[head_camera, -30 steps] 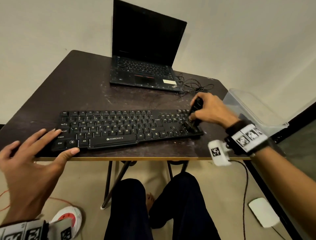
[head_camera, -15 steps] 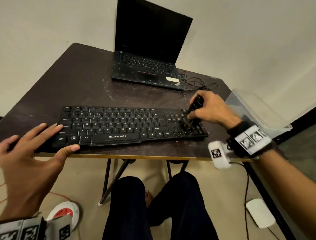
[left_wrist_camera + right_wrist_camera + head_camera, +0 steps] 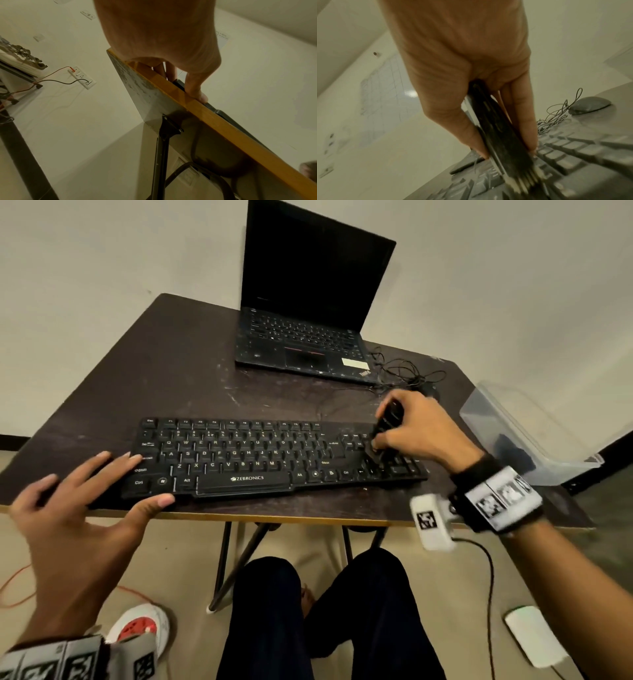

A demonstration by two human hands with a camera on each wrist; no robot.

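Observation:
A black keyboard point(image 3: 239, 457) lies across the front of the dark table point(image 3: 171, 371). My right hand point(image 3: 414, 429) grips a black brush point(image 3: 385, 426), its bristles down on the keys at the keyboard's right end. In the right wrist view the brush point(image 3: 498, 129) is pinched between thumb and fingers, pale bristle tips point(image 3: 522, 185) pressed among the keys point(image 3: 573, 151). My left hand point(image 3: 85, 498) lies spread with straight fingers on the keyboard's left end, thumb at its front edge. The left wrist view shows that thumb point(image 3: 197, 88) on the table's wooden edge point(image 3: 223, 121).
An open black laptop point(image 3: 308, 313) stands at the back of the table, with tangled cable point(image 3: 407, 371) and a mouse point(image 3: 589, 104) to its right. A clear plastic bin point(image 3: 524, 433) sits off the table's right side. My legs point(image 3: 308, 618) are under the table.
The brush in my right hand has shifted slightly over the right-end keys. My left hand has stayed on the keyboard's left end. The head view has shifted a little.

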